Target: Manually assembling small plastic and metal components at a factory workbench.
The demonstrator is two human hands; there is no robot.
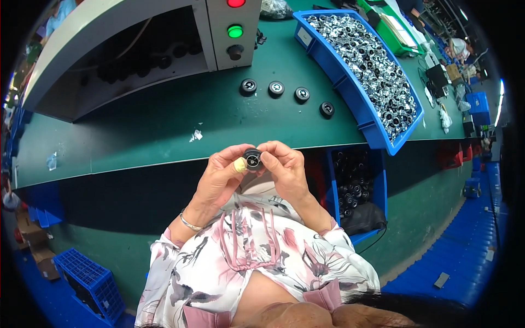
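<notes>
Head: blue bin [351, 105] beyond right hand [286, 171]

A long green-topped workbench [158, 128] stands across the room. The floor [465, 257] is blue, and at far right a white tube light [500, 103] is shining.

Two bare hands [216, 177] [287, 172], one handheld round black part [252, 160], four round black tabletop caps [248, 86] [276, 89] [302, 94] [326, 110], one red light [235, 2], one green light [234, 31] appear.
</notes>
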